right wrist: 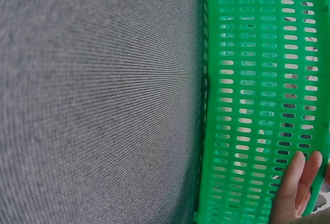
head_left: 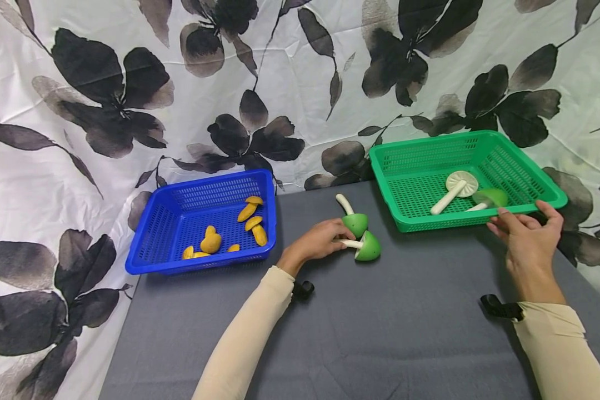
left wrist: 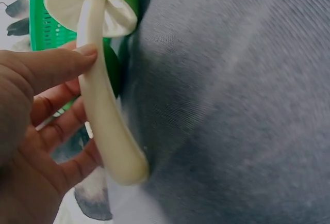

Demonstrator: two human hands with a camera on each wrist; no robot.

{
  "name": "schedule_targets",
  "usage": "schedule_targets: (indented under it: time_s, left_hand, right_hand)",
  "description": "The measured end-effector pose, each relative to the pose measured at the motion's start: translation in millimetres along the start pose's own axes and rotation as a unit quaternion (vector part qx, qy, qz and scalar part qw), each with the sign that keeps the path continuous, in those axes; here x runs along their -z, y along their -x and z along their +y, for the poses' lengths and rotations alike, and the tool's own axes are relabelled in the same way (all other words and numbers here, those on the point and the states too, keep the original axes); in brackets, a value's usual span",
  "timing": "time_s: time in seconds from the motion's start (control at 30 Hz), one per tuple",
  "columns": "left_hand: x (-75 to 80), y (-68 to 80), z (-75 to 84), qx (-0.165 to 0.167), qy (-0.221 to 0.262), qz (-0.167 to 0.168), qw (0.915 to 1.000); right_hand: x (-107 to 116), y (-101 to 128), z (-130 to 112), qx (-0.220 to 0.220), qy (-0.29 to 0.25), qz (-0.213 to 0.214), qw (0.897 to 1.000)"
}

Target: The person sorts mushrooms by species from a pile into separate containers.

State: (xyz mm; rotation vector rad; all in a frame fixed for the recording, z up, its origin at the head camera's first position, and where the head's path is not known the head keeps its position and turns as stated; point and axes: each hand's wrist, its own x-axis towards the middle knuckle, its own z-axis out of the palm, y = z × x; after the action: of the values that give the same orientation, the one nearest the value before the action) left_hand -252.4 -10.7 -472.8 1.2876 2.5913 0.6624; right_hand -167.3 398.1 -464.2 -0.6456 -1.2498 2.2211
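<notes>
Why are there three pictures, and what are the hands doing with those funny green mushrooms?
A person wears three small cameras: one on the head and one on each wrist. The big picture is from the head and looks down at a grey table. The other two are close-ups from the wrists.

On the table stand a blue basket with small yellow mushrooms in it, and a green basket with two green toy mushrooms inside. Two more green mushrooms lie on the table between the baskets.

The left hand holds the pale stem of the nearer green mushroom; its wrist camera shows that stem very close, with the thumb on it. The other loose mushroom lies just behind.

The right hand rests on the green basket's front edge, with its fingers out.
</notes>
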Motion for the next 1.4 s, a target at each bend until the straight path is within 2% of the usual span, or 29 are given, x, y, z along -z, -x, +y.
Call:
schedule_targets:
  time_s: [0.2,0.37,0.5,0.67,0.87,1.1,1.17,1.4]
  left_hand:
    - [4.8,0.9,9.7,0.007,0.020,-0.019,0.9996]
    - [6.6,2.3,10.8,0.024,0.082,-0.004,0.9963]
    - [9.9,5.0,12.4,0.038,0.148,0.017,0.9881]
    - [11.9,4.6,13.4,0.037,0.216,0.045,0.9747]
    - [13.0,1.3,16.3,0.057,0.287,0.086,0.9524]
    - [15.9,-5.4,20.3,0.108,0.372,0.111,0.9153]
    - [18.3,-8.0,22.2,0.113,0.390,0.120,0.9061]
    - [25.5,-20.7,25.0,0.113,0.433,0.151,0.8817]
  right_hand:
    - [0.5,1.0,-0.2,-0.002,0.002,-0.002,1.000]
    - [1.0,1.2,-0.7,0.000,-0.002,-0.002,1.000]
    - [1.7,0.7,-0.9,0.004,-0.005,-0.003,1.000]
    - [3.3,-0.3,0.0,0.008,-0.001,-0.011,1.000]
    - [4.2,-0.4,0.6,0.006,0.006,-0.012,1.000]
    - [3.6,1.3,0.1,0.003,0.011,-0.013,1.000]
    - [3.5,1.4,0.1,0.004,0.012,-0.013,1.000]
    - [2.5,0.4,0.8,0.006,0.010,-0.014,1.000]
